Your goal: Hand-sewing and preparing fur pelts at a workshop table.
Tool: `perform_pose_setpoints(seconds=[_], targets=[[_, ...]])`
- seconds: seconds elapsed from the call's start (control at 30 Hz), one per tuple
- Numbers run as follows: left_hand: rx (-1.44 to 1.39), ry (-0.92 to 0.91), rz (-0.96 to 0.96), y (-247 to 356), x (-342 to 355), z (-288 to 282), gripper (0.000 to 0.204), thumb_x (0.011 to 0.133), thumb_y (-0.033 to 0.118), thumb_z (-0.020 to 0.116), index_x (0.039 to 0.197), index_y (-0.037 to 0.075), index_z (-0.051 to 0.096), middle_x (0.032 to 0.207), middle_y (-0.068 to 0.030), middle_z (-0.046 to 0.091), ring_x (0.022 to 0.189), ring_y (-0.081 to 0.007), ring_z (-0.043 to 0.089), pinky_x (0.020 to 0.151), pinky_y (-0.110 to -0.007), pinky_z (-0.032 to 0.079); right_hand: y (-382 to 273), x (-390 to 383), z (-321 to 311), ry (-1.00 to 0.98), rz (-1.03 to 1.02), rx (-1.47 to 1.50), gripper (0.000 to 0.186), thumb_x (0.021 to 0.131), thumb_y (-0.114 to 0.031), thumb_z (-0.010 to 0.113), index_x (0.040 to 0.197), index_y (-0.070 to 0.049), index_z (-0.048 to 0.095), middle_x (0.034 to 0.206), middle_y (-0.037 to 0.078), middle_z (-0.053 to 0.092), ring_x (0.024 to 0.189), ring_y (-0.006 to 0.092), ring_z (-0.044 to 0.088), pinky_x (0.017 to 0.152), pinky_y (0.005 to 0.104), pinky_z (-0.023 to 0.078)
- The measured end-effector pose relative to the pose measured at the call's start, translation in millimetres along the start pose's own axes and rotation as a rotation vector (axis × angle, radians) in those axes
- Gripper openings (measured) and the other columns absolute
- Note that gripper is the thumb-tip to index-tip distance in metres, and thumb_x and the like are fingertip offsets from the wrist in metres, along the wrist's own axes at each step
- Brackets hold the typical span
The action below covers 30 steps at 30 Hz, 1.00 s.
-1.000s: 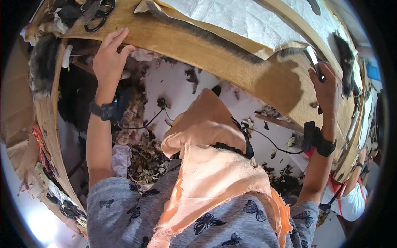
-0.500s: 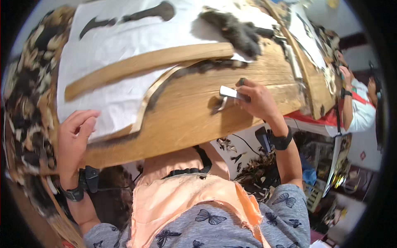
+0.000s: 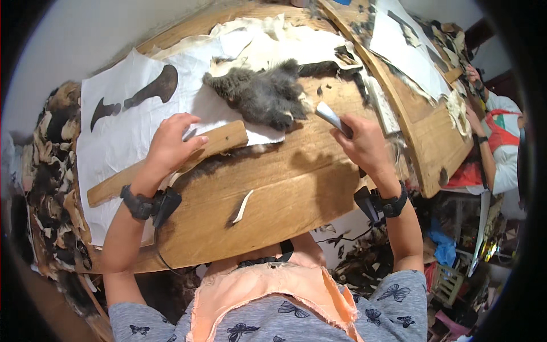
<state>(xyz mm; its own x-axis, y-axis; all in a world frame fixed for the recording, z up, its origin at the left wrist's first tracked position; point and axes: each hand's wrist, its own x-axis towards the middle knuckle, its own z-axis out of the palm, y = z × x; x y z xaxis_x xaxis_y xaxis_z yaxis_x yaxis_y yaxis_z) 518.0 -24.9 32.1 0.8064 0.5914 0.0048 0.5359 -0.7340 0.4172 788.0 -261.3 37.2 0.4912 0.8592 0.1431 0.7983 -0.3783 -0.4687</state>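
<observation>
My left hand (image 3: 174, 145) hovers over or rests on a long wooden batten (image 3: 117, 185), its fingers curved and apart. The batten lies diagonally across white paper (image 3: 105, 157). My right hand (image 3: 363, 142) grips a tool (image 3: 329, 115) with a flat silver end and a dark handle, above the board's right part. Between and beyond my hands sits a grey-black fur piece (image 3: 256, 94), beside cream hide (image 3: 268, 40). Two dark cut shapes (image 3: 148, 91) lie on the paper at the back left. A thin pale strip (image 3: 243, 206) rests on the wooden worktop (image 3: 285, 211) nearer me.
Fur scraps (image 3: 54, 188) heap along the left edge. A raised wooden rail (image 3: 401, 111) divides off another board with papers (image 3: 404, 62). At the right, a co-worker (image 3: 501, 148) in white and red works there. A blue bag (image 3: 441, 242) and clutter lie below.
My view has swung onto the tabletop. My left hand has moved up and right over the batten. The right hand still holds the tool, its silver end now tilted up toward the fur piece.
</observation>
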Motion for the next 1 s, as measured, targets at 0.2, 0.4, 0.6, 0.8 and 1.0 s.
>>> perform_pose_setpoints(seconds=[0.2,0.4,0.6,0.8,1.0], targets=[[-0.119,-0.260,-0.226,37.4,16.6,2.1,0.056,0.065,0.029,0.077,0.110,0.002,0.058,0.119,-0.0150,0.049,0.105,-0.0310,0.051,0.092,-0.037,0.042,-23.9,62.9,34.5,-0.052,-0.296,0.106,0.028,0.074,-0.023,0.070,0.084,-0.003,0.054,0.078,0.014,0.057,0.069,0.0321,0.060,0.061,0.0415,0.048],[-0.035,-0.053,0.002,24.6,-3.2,14.6,0.057,0.060,0.022,0.078,0.110,0.004,0.058,0.114,-0.0127,0.054,0.104,-0.0279,0.053,0.092,-0.035,0.043,-55.0,78.8,69.5,-0.092,-0.374,0.018,0.032,0.077,-0.019,0.064,0.093,0.000,0.044,0.078,0.016,0.055,0.063,0.0355,0.062,0.054,0.0434,0.049],[0.009,0.039,-0.003,4.5,10.6,-5.7,0.051,0.063,0.018,0.074,0.109,0.003,0.059,0.102,-0.0119,0.059,0.094,-0.0289,0.057,0.085,-0.034,0.046,-15.9,88.8,48.2,0.213,-0.371,-0.228,0.032,0.082,-0.008,0.049,0.113,-0.017,0.051,0.067,0.007,0.054,0.045,0.0153,0.052,0.034,0.0303,0.041],[0.066,0.066,-0.052,-22.1,31.8,6.0,0.049,0.067,0.018,0.070,0.111,0.001,0.057,0.107,-0.0144,0.057,0.100,-0.0308,0.053,0.089,-0.036,0.043,58.2,57.3,-19.1,0.372,-0.081,-0.515,0.041,0.083,-0.015,0.055,0.120,-0.032,0.052,0.075,0.005,0.056,0.053,0.0218,0.057,0.045,0.0333,0.047],[0.089,0.114,0.295,33.5,37.6,34.6,0.058,0.071,0.029,0.071,0.118,0.001,0.053,0.126,-0.0170,0.047,0.118,-0.0372,0.040,0.098,-0.043,0.035,70.0,28.0,-37.9,0.247,0.093,-0.345,0.051,0.067,-0.022,0.074,0.112,-0.007,0.054,0.095,0.013,0.057,0.087,0.0313,0.059,0.072,0.0385,0.049]])
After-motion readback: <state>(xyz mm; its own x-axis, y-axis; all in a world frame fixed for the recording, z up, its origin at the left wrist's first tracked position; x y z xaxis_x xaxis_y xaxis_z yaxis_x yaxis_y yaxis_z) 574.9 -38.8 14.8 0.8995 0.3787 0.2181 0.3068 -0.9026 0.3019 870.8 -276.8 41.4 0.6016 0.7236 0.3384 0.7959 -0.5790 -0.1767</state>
